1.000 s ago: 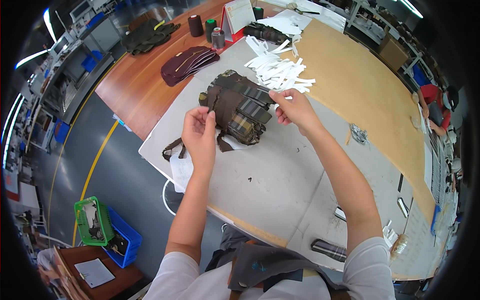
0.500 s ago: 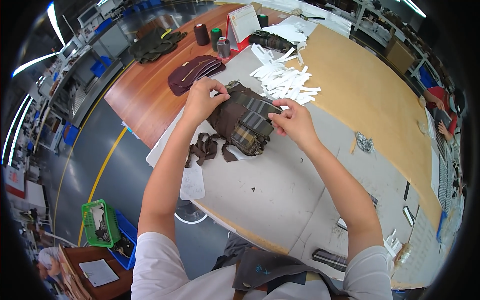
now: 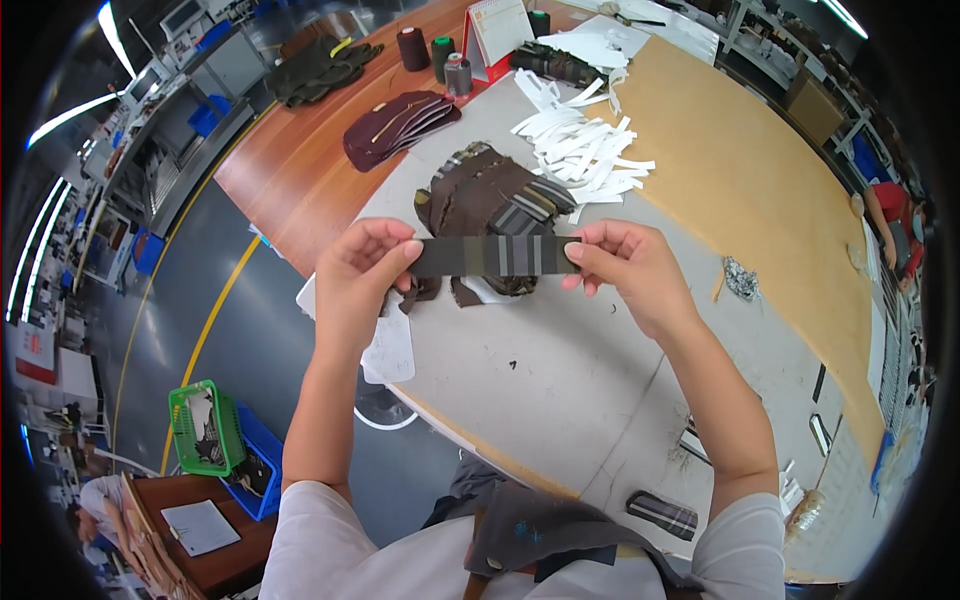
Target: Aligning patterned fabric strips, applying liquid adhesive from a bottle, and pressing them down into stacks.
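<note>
Stretched level between my hands is a dark striped fabric strip. My left hand pinches its left end between thumb and fingers, and my right hand pinches the right end. Just behind the strip lies a bundle of brown and plaid fabric pieces, partly covered by it. A white paper lies at the table edge below my left hand, with dark fabric scraps near it. Another dark striped strip rests on the table near my right elbow.
Beyond the bundle are a heap of white strips, maroon pouch pieces, thread spools and a desk calendar. Brown paper covers the far right. A green basket stands at lower left. Another person is at the right.
Both hands have come nearer to me from the bundle, lifting a striped strip off it and holding it stretched out. The view has shifted slightly.
</note>
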The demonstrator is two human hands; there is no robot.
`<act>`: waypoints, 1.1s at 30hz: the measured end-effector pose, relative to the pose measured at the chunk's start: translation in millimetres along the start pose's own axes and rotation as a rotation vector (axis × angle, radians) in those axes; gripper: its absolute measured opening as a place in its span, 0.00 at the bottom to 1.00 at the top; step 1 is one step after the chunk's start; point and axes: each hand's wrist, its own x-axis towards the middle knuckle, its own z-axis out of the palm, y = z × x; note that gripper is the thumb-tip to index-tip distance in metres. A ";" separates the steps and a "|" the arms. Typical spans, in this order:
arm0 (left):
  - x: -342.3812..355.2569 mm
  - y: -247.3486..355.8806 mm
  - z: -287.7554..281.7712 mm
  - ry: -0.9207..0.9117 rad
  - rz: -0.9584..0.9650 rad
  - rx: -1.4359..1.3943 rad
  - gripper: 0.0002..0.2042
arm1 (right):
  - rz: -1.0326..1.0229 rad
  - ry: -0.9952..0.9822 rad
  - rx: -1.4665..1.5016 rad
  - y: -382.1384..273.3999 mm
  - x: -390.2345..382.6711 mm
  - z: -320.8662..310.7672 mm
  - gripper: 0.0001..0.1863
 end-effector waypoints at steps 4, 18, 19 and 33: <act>-36.0 -10.4 -5.3 0.097 0.003 -0.042 0.08 | 0.040 -0.085 0.089 5.8 -27.0 8.6 0.11; -73.1 -11.3 -11.2 0.176 0.057 0.019 0.10 | 0.089 -0.154 0.207 13.2 -52.6 18.2 0.18; -73.5 -11.2 -11.2 0.175 0.057 0.016 0.10 | 0.091 -0.148 0.209 14.3 -53.6 18.5 0.18; -65.9 -10.4 -9.0 0.136 0.072 0.005 0.11 | 0.047 -0.134 0.202 20.5 -54.5 16.4 0.17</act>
